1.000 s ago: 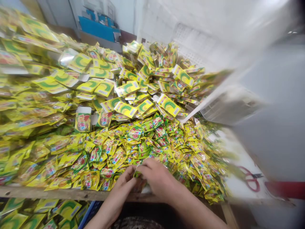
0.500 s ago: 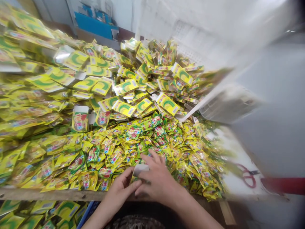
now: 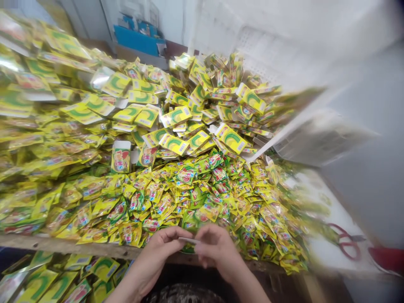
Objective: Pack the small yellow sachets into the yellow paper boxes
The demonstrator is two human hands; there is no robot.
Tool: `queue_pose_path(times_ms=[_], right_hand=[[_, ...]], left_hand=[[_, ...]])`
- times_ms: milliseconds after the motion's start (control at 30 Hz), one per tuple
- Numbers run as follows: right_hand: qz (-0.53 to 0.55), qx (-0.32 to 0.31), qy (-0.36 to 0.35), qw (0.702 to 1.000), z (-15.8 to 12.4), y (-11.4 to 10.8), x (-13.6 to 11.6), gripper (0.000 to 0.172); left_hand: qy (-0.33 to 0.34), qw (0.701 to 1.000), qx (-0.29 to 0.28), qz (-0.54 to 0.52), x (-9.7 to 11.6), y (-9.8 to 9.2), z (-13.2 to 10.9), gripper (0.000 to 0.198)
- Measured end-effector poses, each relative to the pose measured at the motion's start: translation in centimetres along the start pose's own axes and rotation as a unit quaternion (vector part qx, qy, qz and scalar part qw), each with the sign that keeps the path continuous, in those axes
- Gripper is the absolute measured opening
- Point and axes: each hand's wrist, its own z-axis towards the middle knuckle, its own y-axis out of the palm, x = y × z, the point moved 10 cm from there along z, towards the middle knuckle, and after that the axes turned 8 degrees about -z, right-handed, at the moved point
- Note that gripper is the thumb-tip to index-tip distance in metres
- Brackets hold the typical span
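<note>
At the front edge of the table, both my hands close on a small carton [image 3: 189,240], its white flap facing up and most of its body hidden by the fingers. My left hand [image 3: 158,251] pinches one end between thumb and fingers. Around the other end curl the fingers of my right hand [image 3: 219,248]. Just beyond my hands spreads a heap of small shiny yellow and green sachets [image 3: 164,205]. Flat yellow cartons [image 3: 173,144] with green curves are piled behind the sachets, and one carton stands upright [image 3: 121,158] at the left.
Red-handled scissors [image 3: 349,246] lie on the white surface at the right. A white sheet-like panel [image 3: 303,143] leans over the pile's right side. More cartons [image 3: 41,280] fill a space below the table edge [image 3: 63,248] at lower left. A blue box [image 3: 139,40] stands at the back.
My right hand, earlier spread above the carton's white flap, has come down and closed on its right end. The carton now shows edge-on. The view has shifted slightly left.
</note>
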Motion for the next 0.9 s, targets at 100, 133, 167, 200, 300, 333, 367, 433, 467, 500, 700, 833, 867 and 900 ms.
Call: queue_pose_path(times_ms=[100, 133, 167, 200, 300, 333, 367, 433, 467, 500, 700, 833, 867, 900], right_hand=[[-0.133, 0.089, -0.111, 0.981, 0.0, -0.8, -2.9, 0.015], [-0.175, 0.112, -0.165, 0.964, -0.4, -0.8, -4.3, 0.01], [-0.205, 0.124, -0.21, 0.948, -0.8, -0.7, -5.4, 0.008], [-0.223, 0.124, -0.236, 0.938, -1.0, -0.5, -6.1, 0.011], [-0.218, 0.108, -0.222, 0.944, -0.9, -0.5, -6.0, 0.02], [-0.216, 0.115, -0.211, 0.946, -0.8, -0.7, -5.7, 0.02], [-0.219, 0.126, -0.206, 0.945, -0.8, -1.0, -5.5, 0.019], [-0.232, 0.158, -0.214, 0.936, -0.7, -1.6, -5.5, 0.016], [-0.238, 0.173, -0.224, 0.929, -0.7, -1.8, -5.6, 0.014], [-0.242, 0.184, -0.235, 0.923, -0.7, -2.0, -5.8, 0.012], [-0.258, 0.166, -0.291, 0.906, -2.0, -1.5, -6.4, 0.009], [-0.295, 0.156, -0.301, 0.893, -3.0, -1.1, -6.7, 0.009], [-0.302, 0.16, -0.303, 0.89, -3.1, -1.1, -6.8, 0.009], [-0.31, 0.165, -0.304, 0.886, -3.1, -1.1, -6.9, 0.008]], left_hand=[[0.022, 1.0, 0.02, -0.01, 0.1, 0.0, -0.1, 0.021], [0.041, 0.998, 0.039, -0.006, 0.2, -0.4, -0.1, 0.023], [0.062, 0.996, 0.061, 0.002, 0.3, -0.8, -0.1, 0.024], [0.084, 0.993, 0.08, 0.015, 0.4, -1.3, -0.1, 0.025], [0.133, 0.982, 0.107, 0.074, 0.6, -1.9, 0.1, 0.025], [0.145, 0.979, 0.109, 0.094, 0.7, -1.9, 0.1, 0.025], [0.156, 0.975, 0.11, 0.11, 0.9, -1.9, 0.2, 0.025], [0.178, 0.969, 0.108, 0.136, 1.4, -1.6, 0.4, 0.027], [0.195, 0.964, 0.102, 0.151, 1.9, -1.3, 0.5, 0.027], [0.215, 0.958, 0.09, 0.168, 2.4, -0.9, 0.5, 0.025], [0.333, 0.912, -0.014, 0.238, 4.2, 0.8, -0.4, 0.019], [0.361, 0.896, -0.033, 0.258, 3.1, 0.8, -0.8, 0.027], [0.366, 0.894, -0.029, 0.258, 3.0, 0.8, -0.8, 0.029], [0.368, 0.893, -0.026, 0.256, 2.8, 0.8, -0.8, 0.03]])
